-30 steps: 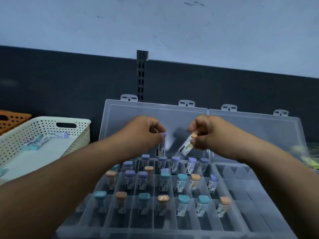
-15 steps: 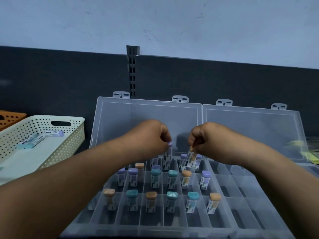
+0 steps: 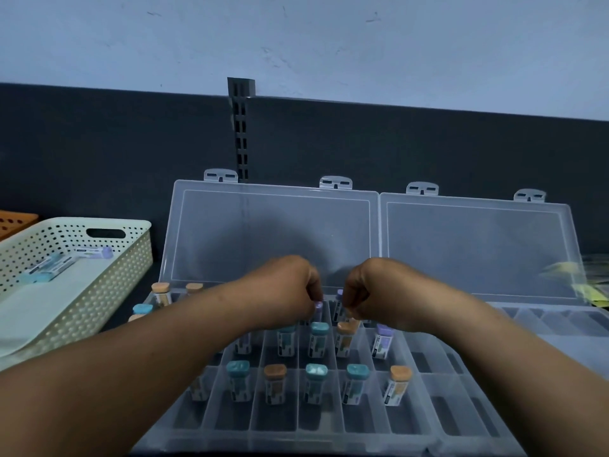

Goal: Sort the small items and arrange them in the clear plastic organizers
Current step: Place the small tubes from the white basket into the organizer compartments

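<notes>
so, left hand (image 3: 290,288) pinches a purple-capped vial (image 3: 318,305), right hand (image 3: 372,291) an orange-capped vial (image 3: 346,313), over the organizer (image 3: 428,387).

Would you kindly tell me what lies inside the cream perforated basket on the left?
In the basket lie a purple-capped tube and a teal-capped tube, on its floor. Its near wall covers the floor strip behind it.

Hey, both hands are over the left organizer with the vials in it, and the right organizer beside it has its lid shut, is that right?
Not quite: the lid of the right organizer stands open, as the head view shows. The rest holds: the left hand and right hand are over the left organizer, with vials in it.
</notes>
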Demonstrator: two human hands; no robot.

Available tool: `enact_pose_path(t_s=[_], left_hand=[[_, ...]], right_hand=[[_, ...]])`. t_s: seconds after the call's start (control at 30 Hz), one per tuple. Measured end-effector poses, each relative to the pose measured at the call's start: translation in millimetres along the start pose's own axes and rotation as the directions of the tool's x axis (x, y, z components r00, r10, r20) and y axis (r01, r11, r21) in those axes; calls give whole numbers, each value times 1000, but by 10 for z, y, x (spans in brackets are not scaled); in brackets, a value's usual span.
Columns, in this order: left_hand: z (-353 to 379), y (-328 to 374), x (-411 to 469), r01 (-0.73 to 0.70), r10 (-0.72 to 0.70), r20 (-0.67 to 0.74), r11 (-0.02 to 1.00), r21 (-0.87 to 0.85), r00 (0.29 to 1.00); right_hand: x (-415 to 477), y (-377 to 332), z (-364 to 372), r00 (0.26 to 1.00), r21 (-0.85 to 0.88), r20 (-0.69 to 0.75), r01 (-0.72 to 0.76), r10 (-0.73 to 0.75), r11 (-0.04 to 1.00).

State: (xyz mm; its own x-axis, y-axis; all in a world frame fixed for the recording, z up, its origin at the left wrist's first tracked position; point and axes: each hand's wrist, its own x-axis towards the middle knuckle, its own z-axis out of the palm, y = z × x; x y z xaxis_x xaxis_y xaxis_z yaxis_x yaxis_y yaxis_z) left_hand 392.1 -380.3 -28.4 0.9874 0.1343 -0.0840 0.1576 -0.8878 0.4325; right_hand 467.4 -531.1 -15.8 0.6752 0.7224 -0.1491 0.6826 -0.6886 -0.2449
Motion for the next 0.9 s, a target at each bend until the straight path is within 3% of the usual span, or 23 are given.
enact_pose_path(t_s=[0.33, 0.5, 0.7, 0.9], left_hand=[[57, -33, 47, 23, -24, 75, 1000, 13, 997], [-2, -35, 19, 18, -19, 39, 999, 35, 999], [-180, -162, -117, 19, -15, -77, 999, 48, 997], [-531, -554, -349, 98, -76, -309, 994, 57, 948]], right_hand=[[15, 29, 13, 1000, -13, 30, 4, -3, 1000], [14, 22, -49, 1000, -32, 0, -20, 20, 999], [24, -175, -151, 997, -77, -65, 25, -30, 997], [118, -665, -239, 973, -94, -156, 155, -169, 983]])
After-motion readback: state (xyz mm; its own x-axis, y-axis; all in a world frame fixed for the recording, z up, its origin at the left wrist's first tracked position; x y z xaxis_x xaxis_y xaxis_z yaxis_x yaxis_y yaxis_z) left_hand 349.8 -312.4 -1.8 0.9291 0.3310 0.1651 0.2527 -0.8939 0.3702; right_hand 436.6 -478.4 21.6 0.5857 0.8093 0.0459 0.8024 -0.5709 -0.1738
